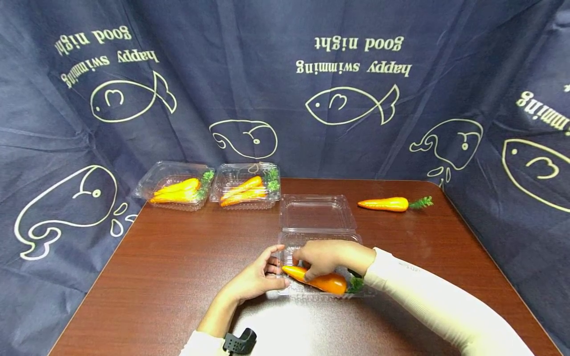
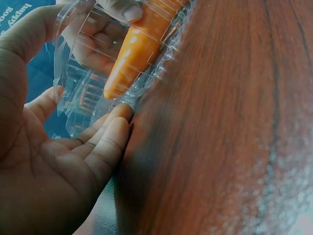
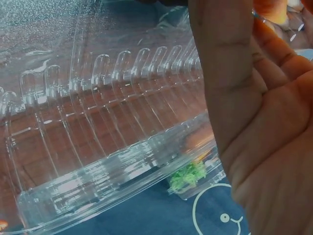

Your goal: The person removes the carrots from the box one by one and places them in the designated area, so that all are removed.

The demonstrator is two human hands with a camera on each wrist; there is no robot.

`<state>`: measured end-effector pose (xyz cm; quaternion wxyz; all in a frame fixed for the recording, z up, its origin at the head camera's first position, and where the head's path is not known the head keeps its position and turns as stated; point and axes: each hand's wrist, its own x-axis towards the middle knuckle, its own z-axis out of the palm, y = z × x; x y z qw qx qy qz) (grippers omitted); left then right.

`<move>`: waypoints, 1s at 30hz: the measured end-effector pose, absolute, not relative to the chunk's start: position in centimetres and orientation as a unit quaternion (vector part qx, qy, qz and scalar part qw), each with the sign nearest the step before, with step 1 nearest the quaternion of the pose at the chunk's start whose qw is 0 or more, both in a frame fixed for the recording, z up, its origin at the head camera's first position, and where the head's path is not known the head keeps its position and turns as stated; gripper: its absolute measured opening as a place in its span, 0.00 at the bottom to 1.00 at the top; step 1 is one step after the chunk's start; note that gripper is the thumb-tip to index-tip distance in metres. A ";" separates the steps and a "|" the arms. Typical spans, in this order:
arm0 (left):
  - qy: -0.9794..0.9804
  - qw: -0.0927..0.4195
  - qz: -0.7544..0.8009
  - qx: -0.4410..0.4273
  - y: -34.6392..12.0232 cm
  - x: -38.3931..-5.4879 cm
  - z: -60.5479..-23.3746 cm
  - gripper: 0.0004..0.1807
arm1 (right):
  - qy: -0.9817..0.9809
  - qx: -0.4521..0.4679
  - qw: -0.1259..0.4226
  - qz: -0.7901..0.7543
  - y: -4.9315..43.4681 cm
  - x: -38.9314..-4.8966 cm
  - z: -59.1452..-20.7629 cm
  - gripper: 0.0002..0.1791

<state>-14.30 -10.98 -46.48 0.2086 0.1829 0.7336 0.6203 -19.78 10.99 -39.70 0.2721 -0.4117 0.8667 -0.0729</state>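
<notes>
An orange carrot [image 1: 331,283] with a green leafy top lies slanted along the near side of a clear plastic box [image 1: 358,237], whose lid [image 1: 318,212] is folded back. My right hand [image 1: 327,257] reaches in from above and grips the carrot, thumb on its near side and fingers beyond it. Below those fingers shows a small orange patch, too covered to tell. My left hand [image 1: 256,279] holds the box's left end, its thumb and fingers about the corner. From the left wrist, the carrot's tip [image 2: 115,88] points toward the left fingers [image 2: 110,132].
Two lidded clear boxes stand side by side at the back left, the left box [image 1: 196,205] and the middle box [image 1: 245,203], each with carrots inside. Another carrot [image 1: 385,204] lies at the back right. A dark fabric curtain [image 1: 285,99] hangs behind the brown table [image 1: 178,257].
</notes>
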 end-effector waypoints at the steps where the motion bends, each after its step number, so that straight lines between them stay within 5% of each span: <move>1: 0.732 0.209 0.621 0.184 -11.0 -14.3 -46.5 0.46 | 0.866 -0.414 0.271 -0.070 11.0 -19.8 -39.7 0.15; 13: 0.732 0.207 0.622 0.188 -11.0 -14.4 -46.5 0.46 | 0.861 -0.440 0.249 -0.048 11.0 -19.9 -39.3 0.16; 30: 0.742 0.205 0.613 0.178 -10.8 -14.1 -46.1 0.45 | 0.867 -0.471 0.120 -0.110 13.0 -19.7 -35.9 0.14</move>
